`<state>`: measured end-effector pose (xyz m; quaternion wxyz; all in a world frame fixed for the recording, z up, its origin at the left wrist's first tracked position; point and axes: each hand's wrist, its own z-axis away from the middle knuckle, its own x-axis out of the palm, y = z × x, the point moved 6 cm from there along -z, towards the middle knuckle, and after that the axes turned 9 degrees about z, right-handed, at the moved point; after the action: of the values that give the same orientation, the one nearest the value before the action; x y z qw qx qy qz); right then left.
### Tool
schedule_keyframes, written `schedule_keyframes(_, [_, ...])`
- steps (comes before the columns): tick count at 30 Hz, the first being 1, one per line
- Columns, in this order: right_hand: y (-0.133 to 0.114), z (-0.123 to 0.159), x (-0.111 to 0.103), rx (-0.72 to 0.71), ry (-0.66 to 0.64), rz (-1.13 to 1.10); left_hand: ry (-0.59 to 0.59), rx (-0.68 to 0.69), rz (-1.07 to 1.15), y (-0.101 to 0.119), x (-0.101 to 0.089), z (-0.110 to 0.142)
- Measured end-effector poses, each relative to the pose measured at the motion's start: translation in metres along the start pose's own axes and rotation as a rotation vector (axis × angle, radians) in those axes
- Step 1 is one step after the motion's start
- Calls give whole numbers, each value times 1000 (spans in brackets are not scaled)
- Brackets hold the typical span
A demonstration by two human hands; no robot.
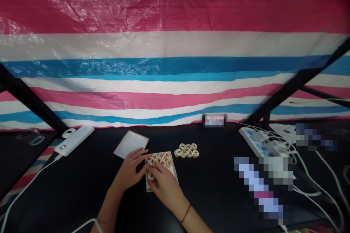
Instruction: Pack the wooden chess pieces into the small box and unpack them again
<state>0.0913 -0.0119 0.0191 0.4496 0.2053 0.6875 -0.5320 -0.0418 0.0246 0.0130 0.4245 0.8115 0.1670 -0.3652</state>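
Overhead and ahead, filling twelve o'clock, a striped sheet [164,9] hung behind a black table [68,189]. Dark bars sloped across it, one at ten o'clock [35,102], another at two [287,83]. Between two and three o'clock from the box lay a power strip [250,140], crowded with pale cables. A white device [75,141] rested between nine and ten, a cable running from its near end.

Both hands reached up from six o'clock. The left hand [132,170] was loosely open, fingers spread and gripping nothing, its thumb at the box's nine o'clock edge. The right hand [166,187], a red band [186,213] on its wrist, bent over the box with thumb and fingers curled close together about one dark-marked disc [151,176]; whether they truly pinched it I could not tell, since the knuckles hid the contact.

At ten o'clock from the box lay a lid [131,143], pale inside, just beyond the left hand. The open box [175,178] sat on the table beneath the right hand, with red-marked discs [161,156] in rows along its twelve o'clock side. Outside it, at two o'clock, dark-marked discs [189,153] stood clustered close together.
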Motion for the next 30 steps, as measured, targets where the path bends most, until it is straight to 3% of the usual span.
schedule_keyframes(12, [3, -4, -5, 25, -133, 305, 74, -7, 54, -4, 1, -1])
schedule_keyframes(20, [1, -6, -1, -26, -133, 316, 73, 7, 46, -4, 2, -1])
schedule_keyframes(25, [14, 1, -30, -7, -49, 83, 89, -1, 42, -4, 1, -1])
schedule_keyframes(30, [70, -6, -79, 237, 229, 186, 97, -10, 35, -5, 2, -1])
